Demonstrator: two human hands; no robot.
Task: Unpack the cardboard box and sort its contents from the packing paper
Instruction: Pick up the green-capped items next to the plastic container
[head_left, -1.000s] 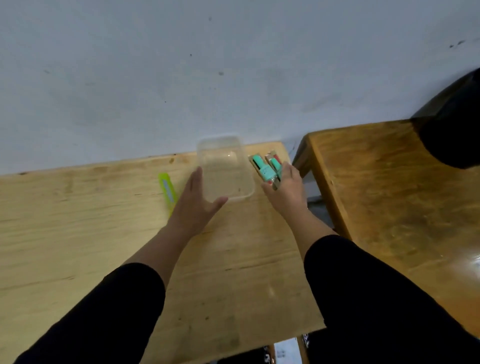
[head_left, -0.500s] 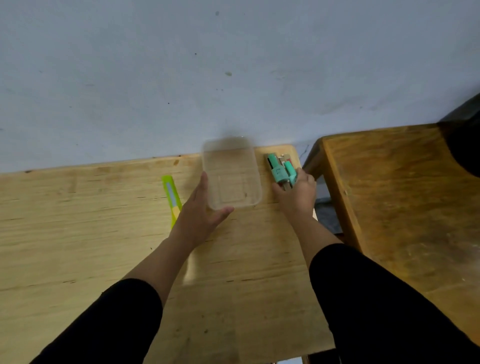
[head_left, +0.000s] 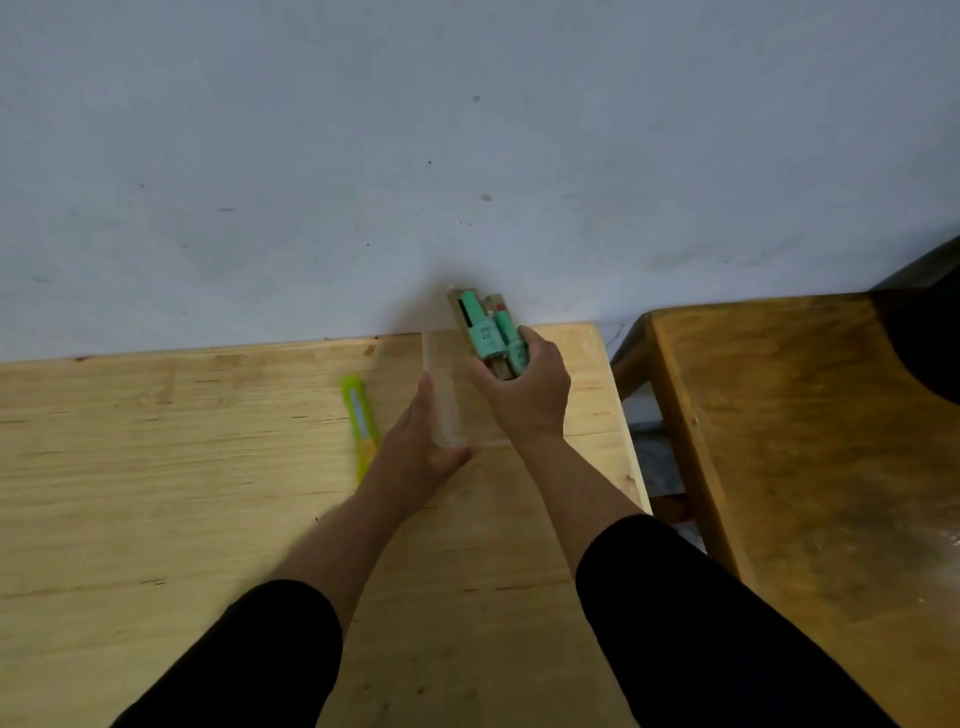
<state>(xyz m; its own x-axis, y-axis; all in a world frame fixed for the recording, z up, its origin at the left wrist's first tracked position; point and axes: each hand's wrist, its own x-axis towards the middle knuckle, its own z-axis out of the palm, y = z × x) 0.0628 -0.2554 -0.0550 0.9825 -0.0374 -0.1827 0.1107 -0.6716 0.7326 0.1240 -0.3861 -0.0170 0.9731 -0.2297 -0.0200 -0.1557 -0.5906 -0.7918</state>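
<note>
My right hand (head_left: 524, 392) is shut on a small bundle of green tubes in brown card packs (head_left: 485, 327), held lifted over the far end of a clear plastic container (head_left: 447, 395). The container sits on the light wooden table (head_left: 156, 493) near its far right corner, blurred and partly hidden by my right hand. My left hand (head_left: 421, 447) lies against the container's near left side, fingers around its wall. No cardboard box or packing paper is in view.
A yellow-green utility knife (head_left: 358, 421) lies on the table just left of my left hand. A grey wall (head_left: 363, 156) runs behind the table. A darker wooden table (head_left: 805, 441) stands to the right across a narrow gap, with a black object (head_left: 930, 338) on it.
My right hand has picked the green bundle up from the table right of the container and carried it left, above the container. My left hand stays at the container's side.
</note>
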